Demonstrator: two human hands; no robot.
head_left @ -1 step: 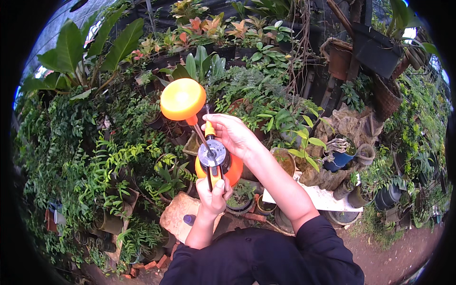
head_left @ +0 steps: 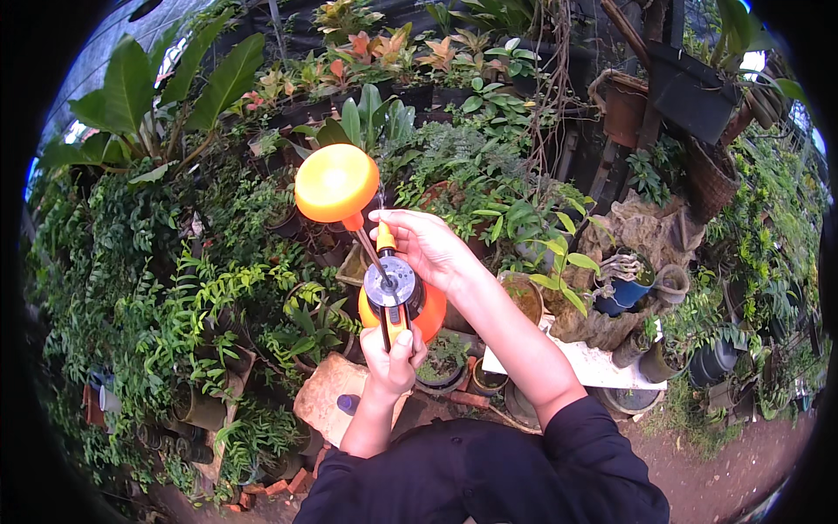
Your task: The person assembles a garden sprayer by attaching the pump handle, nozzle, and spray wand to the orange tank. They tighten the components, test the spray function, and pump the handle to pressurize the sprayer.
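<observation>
In front of me is a pump pressure sprayer with an orange tank (head_left: 434,314) and a grey round top (head_left: 394,278). Its orange pump knob (head_left: 336,182) stands raised on a thin metal rod, tilted away to the left. My left hand (head_left: 391,362) is closed around the sprayer's black and orange handle. The fingers of my right hand (head_left: 421,244) pinch the yellow nozzle (head_left: 385,236) at the far side of the top. A faint whitish streak, like water, shows just beyond the nozzle tip.
Dense potted plants fill the far side and the left. A stone slab (head_left: 319,397) carrying a purple cap (head_left: 348,403) lies below my left forearm. To the right are a white board (head_left: 572,360), a blue pot (head_left: 624,293) and a hanging dark planter (head_left: 690,92).
Both hands and the sprayer hold their places. The streak beyond the nozzle tip looks a little longer and brighter.
</observation>
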